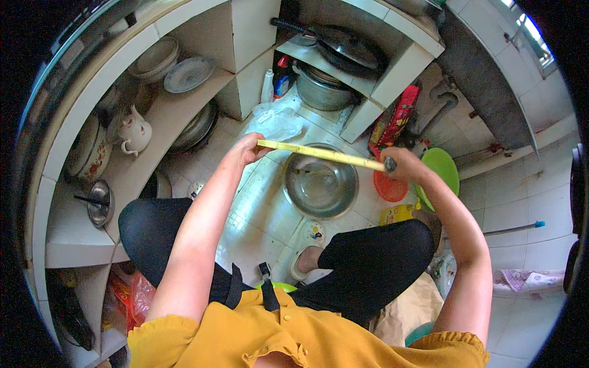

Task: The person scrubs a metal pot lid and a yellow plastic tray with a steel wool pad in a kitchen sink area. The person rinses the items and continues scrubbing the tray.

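A yellow tape measure (pixel 322 153) is stretched between my two hands, sloping slightly down toward the right. My left hand (pixel 248 149) pinches its far left end between thumb and fingers. At the other end my right hand (pixel 401 164) is closed around a small dark grey piece, probably the tape's case, mostly hidden by the fingers. Beneath the strip, a round stainless steel basin (pixel 320 184) rests on the tiled floor. Some water seems to be in it, though glare makes this hard to tell. A crumpled clear plastic bag (pixel 275 120) lies beyond my left hand.
Shelves at left hold a white teapot (pixel 136 131), a plate (pixel 189 74) and a steel lid (pixel 100 204). Ahead stand a metal pot (pixel 324 89) and a frying pan (pixel 352 48). A red basket (pixel 390 186) and green basin (pixel 440 172) are at right. My slippered foot (pixel 307 261) is near the steel basin.
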Demonstrator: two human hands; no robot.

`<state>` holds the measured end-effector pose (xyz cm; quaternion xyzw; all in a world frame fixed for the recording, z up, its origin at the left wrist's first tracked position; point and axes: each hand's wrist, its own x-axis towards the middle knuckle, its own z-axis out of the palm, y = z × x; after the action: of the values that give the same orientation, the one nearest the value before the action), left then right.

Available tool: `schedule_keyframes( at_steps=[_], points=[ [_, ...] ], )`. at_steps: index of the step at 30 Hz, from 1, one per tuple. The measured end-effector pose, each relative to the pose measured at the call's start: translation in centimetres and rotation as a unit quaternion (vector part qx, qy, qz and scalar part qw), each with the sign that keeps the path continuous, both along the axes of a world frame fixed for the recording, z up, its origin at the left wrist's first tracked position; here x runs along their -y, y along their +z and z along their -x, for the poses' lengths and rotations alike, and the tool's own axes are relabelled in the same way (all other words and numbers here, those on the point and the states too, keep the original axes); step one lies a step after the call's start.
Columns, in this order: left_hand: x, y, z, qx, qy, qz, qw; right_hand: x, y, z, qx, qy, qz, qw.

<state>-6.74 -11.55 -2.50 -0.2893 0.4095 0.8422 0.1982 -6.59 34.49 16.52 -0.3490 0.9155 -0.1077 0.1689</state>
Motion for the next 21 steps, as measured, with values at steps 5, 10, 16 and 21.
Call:
schedule_keyframes(
  at_steps=[5,10,16,21],
  points=[
    [-3.3,3.5,0.0,-0.124,0.007,0.225,0.966,-3.2,-5.2,1.5,-0.056,0.002,-0.072,0.996],
    [-2.2,0.8,-0.8,-0.212,0.007,0.402,0.891,-2.1,-14.0,3.8,-0.068,-0.213,0.183,0.957],
    [-5.3,-4.8,-4.3,-0.177,0.093,0.122,0.972,6.1,-32.0,2.9,0.102,-0.475,0.452,0.748],
    [-5.4,-8.9,-9.3,-0.028,0.15,0.056,0.987,18.8,-29.7,-6.3,-0.111,-0.061,0.286,0.95]
  ],
)
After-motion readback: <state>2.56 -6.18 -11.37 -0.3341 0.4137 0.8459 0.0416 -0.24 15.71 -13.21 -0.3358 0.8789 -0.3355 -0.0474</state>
